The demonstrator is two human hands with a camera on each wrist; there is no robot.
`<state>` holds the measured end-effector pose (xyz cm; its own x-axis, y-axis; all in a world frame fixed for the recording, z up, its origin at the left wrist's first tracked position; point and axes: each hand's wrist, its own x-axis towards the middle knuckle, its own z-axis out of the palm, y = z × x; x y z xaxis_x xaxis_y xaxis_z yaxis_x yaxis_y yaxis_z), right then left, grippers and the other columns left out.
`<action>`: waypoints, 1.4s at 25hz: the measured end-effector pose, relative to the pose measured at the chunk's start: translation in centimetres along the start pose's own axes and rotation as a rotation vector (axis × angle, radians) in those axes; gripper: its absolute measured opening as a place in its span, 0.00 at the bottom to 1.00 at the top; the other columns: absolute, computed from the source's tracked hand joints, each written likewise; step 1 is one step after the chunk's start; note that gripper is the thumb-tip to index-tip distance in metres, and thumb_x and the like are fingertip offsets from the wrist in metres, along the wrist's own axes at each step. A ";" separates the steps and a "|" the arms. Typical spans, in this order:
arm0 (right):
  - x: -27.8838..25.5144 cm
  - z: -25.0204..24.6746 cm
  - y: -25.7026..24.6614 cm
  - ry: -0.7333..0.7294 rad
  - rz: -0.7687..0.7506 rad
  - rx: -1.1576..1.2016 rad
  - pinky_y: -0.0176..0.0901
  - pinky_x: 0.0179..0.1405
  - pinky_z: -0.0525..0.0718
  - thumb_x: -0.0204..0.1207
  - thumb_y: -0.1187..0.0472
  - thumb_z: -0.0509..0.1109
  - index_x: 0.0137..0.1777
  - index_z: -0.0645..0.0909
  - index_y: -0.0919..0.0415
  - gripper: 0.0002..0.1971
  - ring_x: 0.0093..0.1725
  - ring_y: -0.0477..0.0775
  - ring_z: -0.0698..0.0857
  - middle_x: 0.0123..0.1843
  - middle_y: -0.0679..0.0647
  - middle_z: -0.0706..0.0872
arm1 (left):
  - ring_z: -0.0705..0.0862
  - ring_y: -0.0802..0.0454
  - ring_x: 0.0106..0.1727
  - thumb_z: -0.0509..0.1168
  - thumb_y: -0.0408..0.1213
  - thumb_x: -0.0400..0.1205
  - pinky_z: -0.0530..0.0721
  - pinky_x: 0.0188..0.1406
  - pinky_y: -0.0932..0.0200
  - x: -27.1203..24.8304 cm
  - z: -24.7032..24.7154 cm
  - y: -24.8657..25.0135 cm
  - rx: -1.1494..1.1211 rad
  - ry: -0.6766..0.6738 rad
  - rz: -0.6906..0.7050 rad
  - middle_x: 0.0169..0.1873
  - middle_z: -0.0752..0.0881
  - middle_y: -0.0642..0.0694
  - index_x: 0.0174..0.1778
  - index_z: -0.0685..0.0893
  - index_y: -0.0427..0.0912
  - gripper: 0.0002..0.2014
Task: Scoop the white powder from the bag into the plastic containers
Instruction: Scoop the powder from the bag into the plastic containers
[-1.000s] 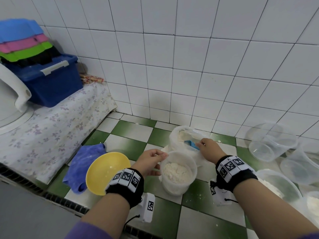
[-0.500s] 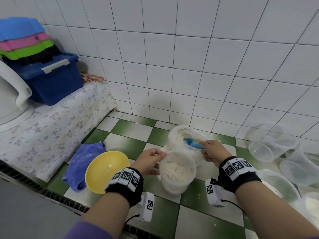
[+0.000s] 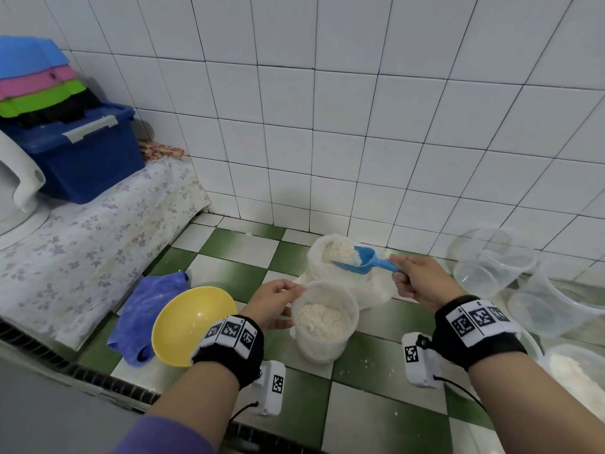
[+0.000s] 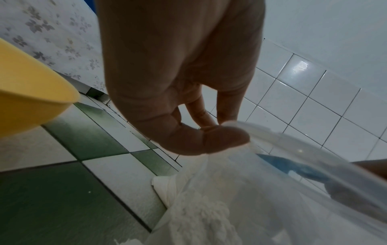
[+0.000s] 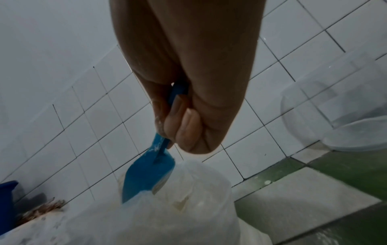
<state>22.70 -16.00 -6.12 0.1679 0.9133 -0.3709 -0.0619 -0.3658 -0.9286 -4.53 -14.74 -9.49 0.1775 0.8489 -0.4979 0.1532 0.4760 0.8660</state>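
A white bag of powder (image 3: pixel 330 257) stands open on the green-and-white tiled floor by the wall. My right hand (image 3: pixel 417 278) grips the handle of a blue scoop (image 3: pixel 358 258) heaped with white powder, held above the bag's mouth; the right wrist view shows the scoop (image 5: pixel 146 174) over the bag (image 5: pixel 167 215). In front of the bag stands a clear plastic container (image 3: pixel 324 322) partly filled with powder. My left hand (image 3: pixel 278 301) pinches its rim, thumb and fingers closed on the rim (image 4: pixel 240 127) in the left wrist view.
A yellow bowl (image 3: pixel 190 322) and a blue cloth (image 3: pixel 147 309) lie left of the container. Several clear containers (image 3: pixel 491 263) crowd the right side, some holding powder (image 3: pixel 576 371). A blue storage box (image 3: pixel 82 155) sits on a flowered cover at left. Tiled wall close behind.
My right hand has lifted the scoop out of the bag, now loaded with powder, and drawn back to the right. My left hand stays on the container rim.
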 end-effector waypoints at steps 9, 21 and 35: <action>-4.9 -0.9 -0.9 -0.219 0.000 0.003 0.35 0.20 0.60 0.85 0.61 0.57 0.58 0.79 0.74 0.15 0.23 0.47 0.61 0.24 0.51 0.67 | 0.82 0.50 0.35 0.69 0.45 0.82 0.82 0.27 0.61 -0.2 0.3 -0.1 -0.013 0.015 -0.005 0.41 0.86 0.45 0.49 0.83 0.42 0.09; -7.0 1.3 0.2 -0.199 -0.322 -0.853 0.31 0.34 0.73 0.82 0.56 0.64 0.52 0.84 0.50 0.07 0.32 0.43 0.76 0.32 0.48 0.81 | 0.81 0.50 0.34 0.67 0.45 0.83 0.81 0.27 0.61 -0.3 0.4 -0.2 -0.028 -0.003 -0.007 0.39 0.86 0.46 0.48 0.81 0.43 0.08; -7.5 1.1 0.1 -0.172 -0.436 -0.831 0.26 0.41 0.72 0.79 0.63 0.68 0.44 0.86 0.46 0.09 0.41 0.37 0.79 0.42 0.40 0.84 | 0.85 0.48 0.39 0.67 0.45 0.83 0.83 0.31 0.59 -0.2 0.3 -0.4 -0.030 -0.005 0.005 0.43 0.87 0.44 0.50 0.82 0.42 0.09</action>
<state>20.32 -22.67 -3.46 -0.1400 0.9889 -0.0502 0.7021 0.0634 -0.7093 -4.30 -15.23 -9.77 0.1830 0.8500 -0.4940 0.1229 0.4787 0.8693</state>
